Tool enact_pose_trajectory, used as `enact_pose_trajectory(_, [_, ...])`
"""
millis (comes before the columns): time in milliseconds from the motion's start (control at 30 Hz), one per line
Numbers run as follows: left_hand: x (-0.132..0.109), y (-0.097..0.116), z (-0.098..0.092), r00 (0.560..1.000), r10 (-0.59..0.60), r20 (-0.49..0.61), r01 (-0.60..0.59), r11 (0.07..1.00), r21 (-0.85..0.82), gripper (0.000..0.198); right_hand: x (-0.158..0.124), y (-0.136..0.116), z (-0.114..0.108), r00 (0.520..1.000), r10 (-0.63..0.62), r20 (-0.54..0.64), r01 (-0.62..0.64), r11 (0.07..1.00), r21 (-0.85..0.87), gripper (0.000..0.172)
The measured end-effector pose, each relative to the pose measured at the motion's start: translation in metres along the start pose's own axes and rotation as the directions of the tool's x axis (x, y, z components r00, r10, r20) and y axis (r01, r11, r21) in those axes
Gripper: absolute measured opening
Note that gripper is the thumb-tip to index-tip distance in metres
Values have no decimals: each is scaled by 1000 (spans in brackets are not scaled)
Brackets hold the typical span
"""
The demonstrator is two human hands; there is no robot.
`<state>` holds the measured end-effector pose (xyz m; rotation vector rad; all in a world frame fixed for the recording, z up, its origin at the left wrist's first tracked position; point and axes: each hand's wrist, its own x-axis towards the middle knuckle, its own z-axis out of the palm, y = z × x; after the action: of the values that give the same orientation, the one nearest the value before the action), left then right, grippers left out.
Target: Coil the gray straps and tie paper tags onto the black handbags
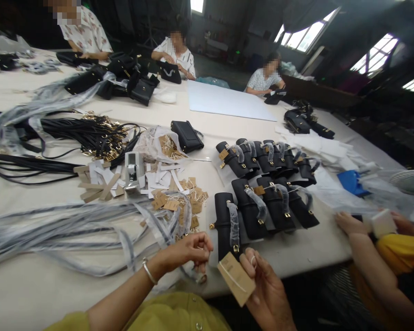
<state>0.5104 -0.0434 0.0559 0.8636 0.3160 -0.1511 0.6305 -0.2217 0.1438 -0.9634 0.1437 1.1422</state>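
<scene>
My right hand [267, 289] holds a brown paper tag [236, 278] with a white string across it, pinched between thumb and fingers near the table's front edge. My left hand [189, 252], with a bracelet at the wrist, is closed in a pinch just left of the tag, on a thin strap end [200, 277] or string that I cannot make out well. Right behind the tag lies a black bag [224, 223] with a plastic-wrapped strap and gold hardware. More brown tags [193, 197] lie scattered behind my left hand.
Rows of black bags [272, 184] cover the white table [37, 285]. Black straps [83, 133], plastic sleeves [55, 225] and a tape dispenser [133, 170] lie left. A co-worker's hands [352, 225] rest at the right edge. Three other people sit at the far side.
</scene>
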Motion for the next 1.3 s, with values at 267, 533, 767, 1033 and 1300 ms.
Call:
enact_pose_trajectory(267, [39, 36, 18, 883, 432, -182, -201, 699, 686, 16, 62, -52, -27, 950, -276, -146, 44, 581, -813, 35])
enact_pose_trajectory(533, [93, 19, 19, 803, 589, -93, -262, 488, 833, 18, 120, -58, -15, 998, -36, -50, -25, 504, -863, 32])
enact_pose_trajectory(767, [99, 24, 10, 825, 562, -67, -315, 555, 770, 16, 128, -67, -20, 994, 108, -23, -77, 527, -847, 32])
enact_pose_trajectory(1033, [85, 23, 4, 869, 433, -238, -320, 860, 397, 18, 110, -78, -31, 952, -305, -2, 76, 243, -967, 37])
enact_pose_trajectory(1300, [69, 22, 1, 936, 278, -217, -279, 960, 24, 25, 123, -50, -28, 948, -313, 50, 67, 46, -997, 44])
